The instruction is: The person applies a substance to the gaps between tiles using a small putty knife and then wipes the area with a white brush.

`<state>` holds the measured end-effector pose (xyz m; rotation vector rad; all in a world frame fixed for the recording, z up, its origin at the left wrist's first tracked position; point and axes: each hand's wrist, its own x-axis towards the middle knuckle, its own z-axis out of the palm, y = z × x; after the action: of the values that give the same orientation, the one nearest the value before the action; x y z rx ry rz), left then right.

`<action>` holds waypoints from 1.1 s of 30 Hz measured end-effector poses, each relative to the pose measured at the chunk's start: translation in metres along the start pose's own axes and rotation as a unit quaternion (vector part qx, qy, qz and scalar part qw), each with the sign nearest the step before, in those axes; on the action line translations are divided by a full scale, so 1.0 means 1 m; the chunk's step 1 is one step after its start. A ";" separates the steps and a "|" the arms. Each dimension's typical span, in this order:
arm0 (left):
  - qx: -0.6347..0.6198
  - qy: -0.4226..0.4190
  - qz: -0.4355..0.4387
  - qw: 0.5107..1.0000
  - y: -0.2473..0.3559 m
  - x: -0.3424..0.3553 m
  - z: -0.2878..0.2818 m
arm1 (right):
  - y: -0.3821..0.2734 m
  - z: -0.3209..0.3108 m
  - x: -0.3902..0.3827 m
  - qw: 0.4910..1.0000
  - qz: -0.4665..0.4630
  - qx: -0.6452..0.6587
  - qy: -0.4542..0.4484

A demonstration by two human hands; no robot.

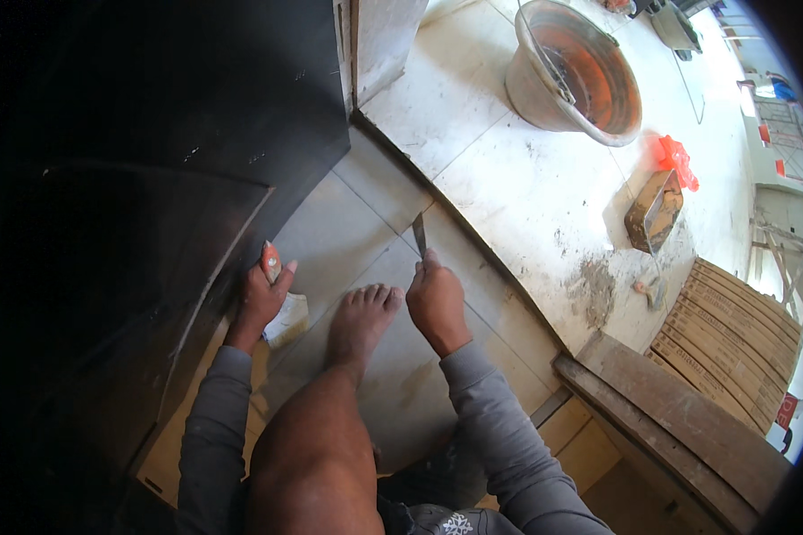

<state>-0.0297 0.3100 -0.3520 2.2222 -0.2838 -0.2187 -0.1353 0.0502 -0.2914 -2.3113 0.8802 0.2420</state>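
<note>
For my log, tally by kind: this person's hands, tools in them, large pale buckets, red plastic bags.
Hands: 2 (left hand, right hand)
Held tools: 2 (orange-handled tool, metal-bladed tool)
Large pale buckets: 1 (bucket)
Red plastic bags: 1 (bag)
Total: 6

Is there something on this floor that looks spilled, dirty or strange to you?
Yes. A dark, crumbly-looking patch marks the pale raised floor, near the brown rectangular container. It looks odd because the tiles around it are mostly much lighter. It may be spilled material, but I cannot tell which.
</note>
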 end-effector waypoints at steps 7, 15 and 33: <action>0.015 -0.011 0.001 1.000 0.002 0.002 0.000 | 0.002 -0.003 0.001 1.000 -0.003 -0.009 0.004; -0.004 -0.023 -0.024 0.999 0.000 -0.001 -0.002 | 0.004 -0.005 -0.002 0.999 -0.016 -0.030 0.040; 0.002 -0.015 0.018 1.000 0.016 0.000 -0.003 | 0.001 0.023 0.002 0.998 0.029 0.019 0.049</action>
<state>-0.0305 0.3028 -0.3375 2.2183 -0.3396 -0.2325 -0.1333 0.0629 -0.3104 -2.2811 0.9940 0.1357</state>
